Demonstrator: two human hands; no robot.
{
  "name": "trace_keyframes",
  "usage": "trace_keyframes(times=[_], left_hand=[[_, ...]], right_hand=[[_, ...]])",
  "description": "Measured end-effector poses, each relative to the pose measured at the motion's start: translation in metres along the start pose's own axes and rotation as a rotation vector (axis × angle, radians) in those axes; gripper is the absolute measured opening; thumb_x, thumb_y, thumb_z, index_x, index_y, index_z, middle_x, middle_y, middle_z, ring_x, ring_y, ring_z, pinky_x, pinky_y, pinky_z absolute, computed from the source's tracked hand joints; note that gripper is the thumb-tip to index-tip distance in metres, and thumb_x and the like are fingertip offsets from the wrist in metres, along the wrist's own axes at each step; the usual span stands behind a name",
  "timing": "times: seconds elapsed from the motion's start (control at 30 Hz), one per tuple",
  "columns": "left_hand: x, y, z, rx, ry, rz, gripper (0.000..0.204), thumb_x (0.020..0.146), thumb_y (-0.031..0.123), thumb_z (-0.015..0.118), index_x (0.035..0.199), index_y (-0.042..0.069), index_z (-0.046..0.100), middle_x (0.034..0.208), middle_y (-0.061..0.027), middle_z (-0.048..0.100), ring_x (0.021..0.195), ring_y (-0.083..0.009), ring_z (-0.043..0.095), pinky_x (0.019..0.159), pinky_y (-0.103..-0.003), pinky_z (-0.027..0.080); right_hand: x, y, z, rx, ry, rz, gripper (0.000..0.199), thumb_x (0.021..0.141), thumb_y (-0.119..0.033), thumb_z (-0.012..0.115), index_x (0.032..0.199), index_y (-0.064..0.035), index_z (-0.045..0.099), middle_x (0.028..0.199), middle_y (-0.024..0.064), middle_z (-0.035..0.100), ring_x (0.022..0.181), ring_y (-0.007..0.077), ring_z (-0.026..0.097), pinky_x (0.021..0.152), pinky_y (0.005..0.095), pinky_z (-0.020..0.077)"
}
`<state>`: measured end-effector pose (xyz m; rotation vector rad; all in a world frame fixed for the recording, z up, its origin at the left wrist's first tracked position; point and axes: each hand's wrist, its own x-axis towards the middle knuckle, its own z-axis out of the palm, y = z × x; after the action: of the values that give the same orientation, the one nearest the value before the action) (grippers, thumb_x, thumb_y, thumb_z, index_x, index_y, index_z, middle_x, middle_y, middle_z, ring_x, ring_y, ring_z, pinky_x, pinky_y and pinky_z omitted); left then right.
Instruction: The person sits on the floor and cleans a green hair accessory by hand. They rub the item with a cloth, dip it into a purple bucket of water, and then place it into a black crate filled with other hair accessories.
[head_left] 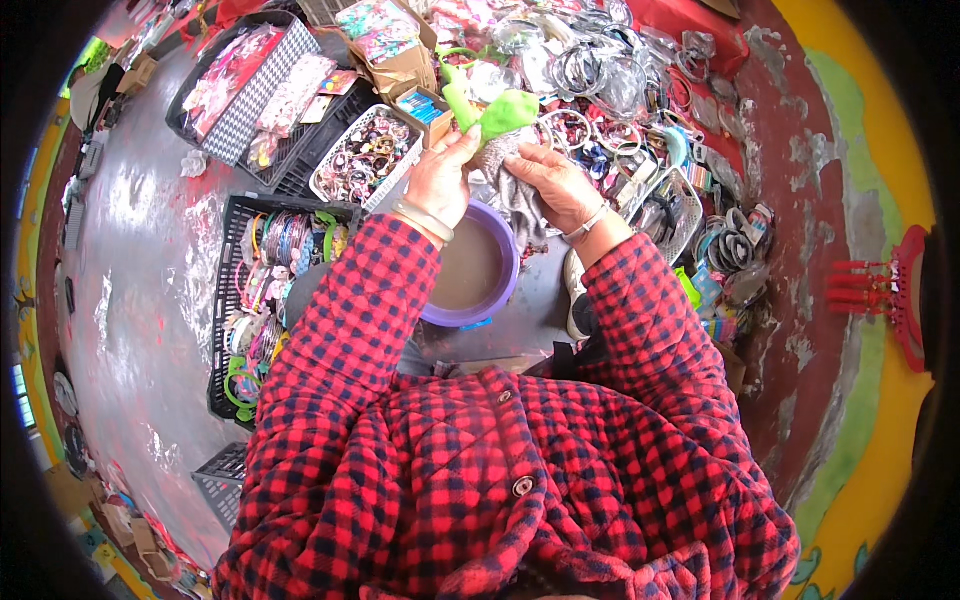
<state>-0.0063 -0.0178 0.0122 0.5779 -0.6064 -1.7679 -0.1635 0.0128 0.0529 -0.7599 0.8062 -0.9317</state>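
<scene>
In my left hand (441, 182), between thumb and fingers, is a bright green plush headband (510, 112) with fuzzy ear-like pieces. My right hand (560, 187) is closed on a wet-looking grey cloth (518, 205), which lies against the base of the green plush and hangs down below it. Both hands are close together, above the far side of a purple basin (511, 262). Murky greyish water (466, 265) fills part of the basin. The fingers under the cloth are partly hidden.
Left of the basin stands a black crate (222, 330) of colourful headbands. Beyond it are a white basket (318, 186) of small hair accessories and a houndstooth box (262, 95). Packaged hair hoops (580, 70) pile up at the far right, near a red wall (800, 250).
</scene>
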Motion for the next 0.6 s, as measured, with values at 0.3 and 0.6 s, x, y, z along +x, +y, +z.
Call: trace_keyframes(times=[0.3,0.6], left_hand=[[-0.01,-0.009,0.013,-0.149,0.016,-0.18,0.021,0.089,0.018,0.051,0.105,0.004,0.055,0.095,-0.0053,0.06,0.085,-0.0164,0.058,0.072,-0.028,0.047],[-0.002,-0.004,-0.004,-0.11,0.125,-0.215,0.033,0.095,0.021,0.031,0.119,0.004,0.048,0.112,-0.0101,0.055,0.103,-0.0214,0.053,0.092,-0.035,0.041]], right_hand=[[0.009,0.007,-0.002,-0.112,-0.048,0.011,0.028,0.08,-0.005,0.054,0.107,0.0028,0.052,0.09,0.0077,0.06,0.076,0.0142,0.059,0.068,0.0269,0.0479],[0.02,0.016,-0.004,-0.572,-0.138,-0.035,0.035,0.081,-0.012,0.058,0.113,0.0006,0.054,0.093,0.0035,0.06,0.08,0.0101,0.057,0.073,0.0246,0.0465]])
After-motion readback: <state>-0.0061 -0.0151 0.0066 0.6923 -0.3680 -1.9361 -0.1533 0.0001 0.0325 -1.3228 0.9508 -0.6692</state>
